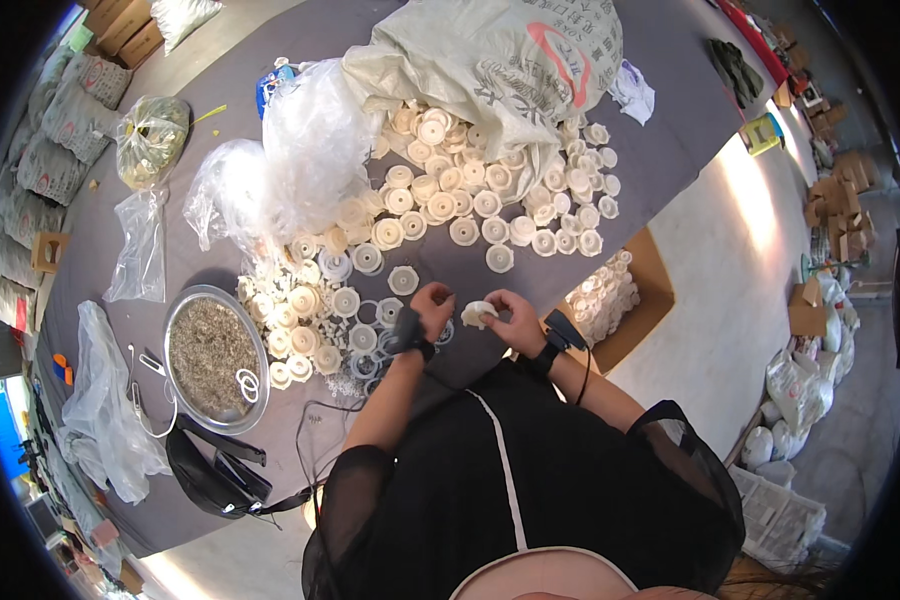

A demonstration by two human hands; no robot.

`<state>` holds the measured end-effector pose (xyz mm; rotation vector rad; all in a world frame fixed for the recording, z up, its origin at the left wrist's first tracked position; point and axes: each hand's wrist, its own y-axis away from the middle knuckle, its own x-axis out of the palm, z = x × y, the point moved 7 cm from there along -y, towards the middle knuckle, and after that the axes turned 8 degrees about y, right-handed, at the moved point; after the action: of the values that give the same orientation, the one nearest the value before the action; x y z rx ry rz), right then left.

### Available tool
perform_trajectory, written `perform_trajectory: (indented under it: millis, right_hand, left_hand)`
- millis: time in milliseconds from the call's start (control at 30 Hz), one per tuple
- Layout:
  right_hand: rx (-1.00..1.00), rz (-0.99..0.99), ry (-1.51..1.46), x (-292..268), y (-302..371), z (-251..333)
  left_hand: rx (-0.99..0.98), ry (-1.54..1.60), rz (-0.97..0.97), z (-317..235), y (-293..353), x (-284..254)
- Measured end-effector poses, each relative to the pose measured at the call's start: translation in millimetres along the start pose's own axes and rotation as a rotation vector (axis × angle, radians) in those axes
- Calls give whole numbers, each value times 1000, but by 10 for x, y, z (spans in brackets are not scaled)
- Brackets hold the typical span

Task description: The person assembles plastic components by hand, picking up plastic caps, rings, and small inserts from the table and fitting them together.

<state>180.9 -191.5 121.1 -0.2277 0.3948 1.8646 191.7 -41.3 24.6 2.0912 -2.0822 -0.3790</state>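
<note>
My right hand (513, 325) pinches a cream-white round plastic part (477, 313) with a scalloped rim, held tilted in front of my body at the table's near edge. My left hand (433, 308) is a short way to its left, apart from that part, with fingers curled together; whatever they may hold is too small to make out. Just left of it, a similar loose disc (403, 280) lies on the grey cloth. Clear plastic rings (363, 339) are scattered beside my left wrist. Beyond both hands spreads a big heap of the same cream discs (440, 205).
A woven sack (490, 60) and clear plastic bags (315, 140) lie behind the heap. Leftward stand a metal tray (177, 375) of small pieces and a black waist bag (205, 475). A cardboard box (653, 300) of discs is at my right. Cables trail near my left arm.
</note>
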Motion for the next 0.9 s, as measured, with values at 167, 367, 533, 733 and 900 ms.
perform_trajectory:
  millis: [167, 367, 533, 733, 900]
  right_hand:
    - [-327, 6, 297, 3, 13, 679]
    - [-572, 55, 321, 171, 23, 1150]
    - [-660, 151, 248, 319, 73, 1360]
    - [-587, 195, 149, 430, 91, 1482]
    - [-584, 212, 148, 527, 106, 1533]
  left_hand:
    - [-89, 597, 232, -632, 328, -82]
    - [3, 586, 310, -1098, 608, -418]
    - [34, 523, 320, -1260, 774, -648]
    - [99, 473, 298, -1341, 918, -817]
    - [121, 505, 321, -1377, 1004, -913]
